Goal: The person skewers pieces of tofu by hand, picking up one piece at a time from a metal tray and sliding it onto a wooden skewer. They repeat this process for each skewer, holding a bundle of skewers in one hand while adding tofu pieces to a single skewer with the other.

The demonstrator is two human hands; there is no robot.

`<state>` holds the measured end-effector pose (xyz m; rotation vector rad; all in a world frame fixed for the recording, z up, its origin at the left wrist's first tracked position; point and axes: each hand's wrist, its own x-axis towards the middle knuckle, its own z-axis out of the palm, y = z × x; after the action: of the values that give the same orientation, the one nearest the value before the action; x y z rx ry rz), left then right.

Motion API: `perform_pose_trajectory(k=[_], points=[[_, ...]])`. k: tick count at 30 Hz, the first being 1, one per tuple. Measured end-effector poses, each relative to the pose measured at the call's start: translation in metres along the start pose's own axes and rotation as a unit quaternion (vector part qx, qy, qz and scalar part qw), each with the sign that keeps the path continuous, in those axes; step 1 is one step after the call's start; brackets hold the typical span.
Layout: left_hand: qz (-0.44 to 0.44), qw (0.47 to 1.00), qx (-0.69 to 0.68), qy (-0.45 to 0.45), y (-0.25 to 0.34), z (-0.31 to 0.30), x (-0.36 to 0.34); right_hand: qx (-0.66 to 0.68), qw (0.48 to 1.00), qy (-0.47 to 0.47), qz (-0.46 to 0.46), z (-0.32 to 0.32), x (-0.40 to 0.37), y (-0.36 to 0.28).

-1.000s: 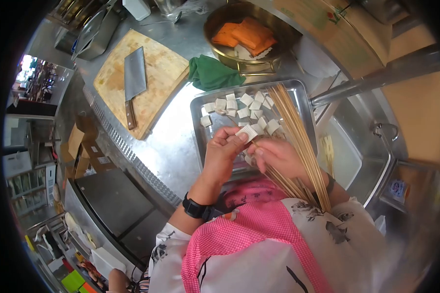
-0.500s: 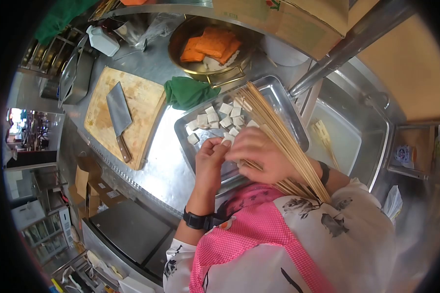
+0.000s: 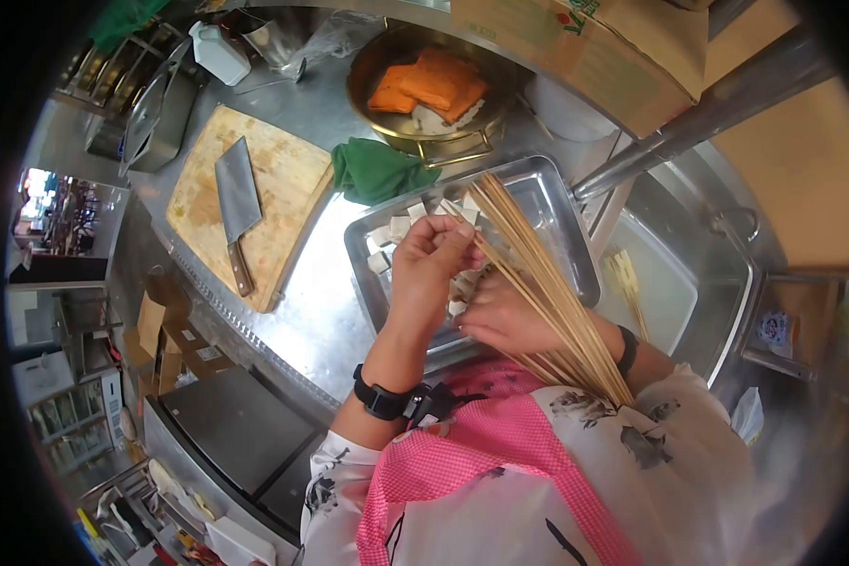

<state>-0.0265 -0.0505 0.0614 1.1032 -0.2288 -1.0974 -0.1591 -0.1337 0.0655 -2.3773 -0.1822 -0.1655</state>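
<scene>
Thumb and fingers of my left hand (image 3: 429,269) are closed in a pinch on a thin bamboo skewer, near the upper end of a bundle of bamboo skewers (image 3: 547,288). The bundle slants across my right hand (image 3: 509,316) and wrist, its lower ends against my apron. My right hand is curled low over the tray, with more skewers running out beneath it. A white cube (image 3: 457,307) shows at its fingertips. Several white cubes (image 3: 399,227) lie in the metal tray (image 3: 561,217), partly hidden behind my hands.
A cleaver (image 3: 239,193) lies on the wooden cutting board (image 3: 193,212) at left. A green cloth (image 3: 377,170) sits behind the tray, near a brass-coloured pan (image 3: 373,118) holding orange slabs (image 3: 434,80). The sink (image 3: 665,255) is at right, with a cardboard box (image 3: 575,66) above.
My left hand has moved up from the cube to the skewers and pinches one. My right hand has drawn slightly down toward me. The whole view has shifted a little.
</scene>
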Motion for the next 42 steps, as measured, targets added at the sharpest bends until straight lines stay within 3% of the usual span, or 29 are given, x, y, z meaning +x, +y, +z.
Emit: perform_pose_trajectory(k=[4, 5, 8, 12, 13, 16, 17, 18, 19, 20, 23, 26, 27, 30, 31, 34, 35, 36, 38, 42], points=[[0.004, 0.999, -0.035, -0.006, 0.01, -0.009, -0.013, 0.028, 0.997, 0.044, 0.054, -0.003, -0.003, 0.004], [0.023, 0.998, -0.045, -0.025, 0.01, -0.015, -0.017, 0.082, 0.995, 0.011, 0.061, 0.004, -0.002, 0.016], [0.071, 0.994, -0.028, -0.073, 0.011, -0.04, -0.029, 0.158, 0.972, 0.069, 0.16, 0.008, -0.005, 0.013], [-0.028, 0.996, 0.073, -0.052, -0.019, -0.079, -0.027, 0.263, 0.935, 0.08, 0.224, -0.003, -0.007, -0.003], [-0.062, 0.996, 0.054, -0.046, -0.027, -0.081, -0.026, 0.265, 0.935, 0.043, 0.233, -0.007, -0.003, -0.009], [-0.101, 0.994, -0.013, -0.03, -0.038, -0.086, -0.025, 0.059, 0.988, -0.052, 0.136, -0.004, 0.0, -0.005], [-0.066, 0.998, 0.015, 0.01, -0.04, -0.092, -0.021, 0.066, 0.99, -0.01, 0.122, 0.003, -0.002, 0.0], [0.018, 0.965, 0.254, 0.066, -0.041, -0.1, -0.018, 0.068, 0.987, -0.017, 0.144, 0.001, -0.003, 0.001], [0.101, 0.865, 0.476, 0.119, -0.04, -0.109, -0.014, 0.07, 0.983, -0.023, 0.167, -0.002, -0.002, -0.002], [0.176, 0.706, 0.666, 0.164, -0.042, -0.115, -0.01, 0.073, 0.979, -0.03, 0.189, -0.004, -0.002, -0.003], [0.198, 0.572, 0.783, 0.142, -0.056, -0.13, 0.007, 0.075, 0.977, -0.034, 0.199, -0.003, -0.001, -0.003], [0.149, 0.469, 0.853, 0.17, -0.068, -0.119, 0.016, 0.064, 0.98, -0.024, 0.188, -0.003, -0.002, -0.004], [0.175, 0.473, 0.842, 0.19, -0.072, -0.122, 0.02, 0.065, 0.98, -0.016, 0.188, -0.002, -0.004, -0.002], [0.131, 0.5, 0.839, 0.169, -0.069, -0.124, 0.02, 0.073, 0.978, -0.01, 0.193, -0.003, -0.007, -0.001], [0.155, 0.539, 0.814, 0.151, -0.066, -0.126, 0.016, 0.072, 0.981, 0.004, 0.182, -0.001, -0.01, 0.0], [0.163, 0.818, 0.523, 0.177, -0.062, -0.124, 0.008, 0.076, 0.983, 0.029, 0.167, 0.006, -0.012, 0.003], [0.121, 0.892, 0.405, 0.157, -0.057, -0.124, 0.005, 0.079, 0.981, 0.021, 0.175, 0.004, -0.011, 0.003], [0.098, 0.933, 0.309, 0.158, -0.052, -0.12, 0.003, 0.08, 0.98, 0.013, 0.182, 0.003, -0.01, 0.002], [0.049, 0.981, 0.102, 0.156, -0.034, -0.096, -0.008, 0.081, 0.98, 0.024, 0.181, 0.005, -0.01, 0.002], [0.071, 0.991, 0.012, 0.113, -0.03, -0.085, -0.011, 0.111, 0.974, 0.034, 0.192, 0.003, -0.009, -0.003]])
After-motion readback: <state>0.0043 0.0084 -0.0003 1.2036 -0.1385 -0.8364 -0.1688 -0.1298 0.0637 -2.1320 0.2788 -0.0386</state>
